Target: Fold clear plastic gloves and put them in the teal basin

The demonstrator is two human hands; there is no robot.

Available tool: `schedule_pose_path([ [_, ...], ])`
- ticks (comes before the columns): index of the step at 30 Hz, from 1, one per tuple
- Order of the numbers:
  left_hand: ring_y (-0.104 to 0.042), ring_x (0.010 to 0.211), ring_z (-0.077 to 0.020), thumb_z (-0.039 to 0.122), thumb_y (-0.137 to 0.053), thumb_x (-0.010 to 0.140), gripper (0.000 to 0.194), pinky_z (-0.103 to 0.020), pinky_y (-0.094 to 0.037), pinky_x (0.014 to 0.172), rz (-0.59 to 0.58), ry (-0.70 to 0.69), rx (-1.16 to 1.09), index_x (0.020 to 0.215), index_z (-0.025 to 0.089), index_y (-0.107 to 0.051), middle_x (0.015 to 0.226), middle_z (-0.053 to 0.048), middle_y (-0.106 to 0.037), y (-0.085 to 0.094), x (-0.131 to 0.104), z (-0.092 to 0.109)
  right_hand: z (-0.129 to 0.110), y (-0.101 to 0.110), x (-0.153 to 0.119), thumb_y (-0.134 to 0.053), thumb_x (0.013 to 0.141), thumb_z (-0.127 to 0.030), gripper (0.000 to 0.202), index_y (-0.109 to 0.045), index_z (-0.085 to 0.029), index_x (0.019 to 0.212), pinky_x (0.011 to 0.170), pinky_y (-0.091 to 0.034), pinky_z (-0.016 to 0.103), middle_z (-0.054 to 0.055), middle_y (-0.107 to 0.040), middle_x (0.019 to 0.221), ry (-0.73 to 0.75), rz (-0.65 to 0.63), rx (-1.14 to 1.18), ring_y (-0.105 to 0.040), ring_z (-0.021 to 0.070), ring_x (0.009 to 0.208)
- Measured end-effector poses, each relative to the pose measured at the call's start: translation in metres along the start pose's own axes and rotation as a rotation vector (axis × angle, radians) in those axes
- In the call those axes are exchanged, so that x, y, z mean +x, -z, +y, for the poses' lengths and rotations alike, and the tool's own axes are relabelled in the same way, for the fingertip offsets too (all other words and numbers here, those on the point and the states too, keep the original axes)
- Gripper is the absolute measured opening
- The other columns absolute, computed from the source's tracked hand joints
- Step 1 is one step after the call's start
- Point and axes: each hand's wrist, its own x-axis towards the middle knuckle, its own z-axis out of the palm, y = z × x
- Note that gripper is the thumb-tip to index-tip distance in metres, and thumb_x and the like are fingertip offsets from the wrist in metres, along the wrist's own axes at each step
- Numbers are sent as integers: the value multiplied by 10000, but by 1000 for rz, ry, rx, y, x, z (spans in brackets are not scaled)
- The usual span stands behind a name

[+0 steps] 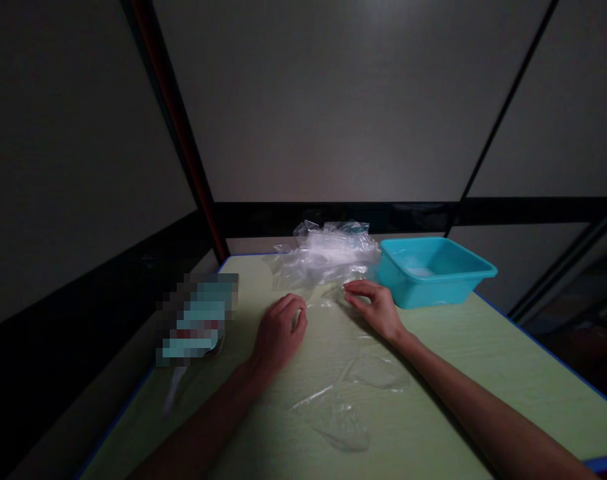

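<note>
A thin clear plastic bag (340,390) lies loosely spread on the table, its upper edge reaching up between my two hands. My left hand (283,327) is closed in a pinch at that edge's left side. Across from it, my right hand (376,308) pinches the upper right part of the same plastic between thumb and fingers. The bag's exact outline is hard to make out against the table. Just beyond my hands sits a crumpled heap of clear plastic (328,253).
A turquoise plastic basin (433,293) stands at the back right, close to my right hand. A blurred-out turquoise item (198,320) lies by the left edge. The pale green table (523,393) has blue edging, and light panels (333,120) rise behind it.
</note>
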Motion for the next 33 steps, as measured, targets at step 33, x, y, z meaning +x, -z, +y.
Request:
schedule_pose_path([
  [33, -501, 996, -201, 50, -439, 687, 444, -356, -353, 932, -239, 0, 101, 1123, 139, -426, 1022, -66, -590, -11, -4, -2, -26, 15, -12, -390, 846, -449, 590, -228, -132, 1317, 1009, -185, 471, 145, -387, 1300, 333, -696, -261, -381, 244, 1170],
])
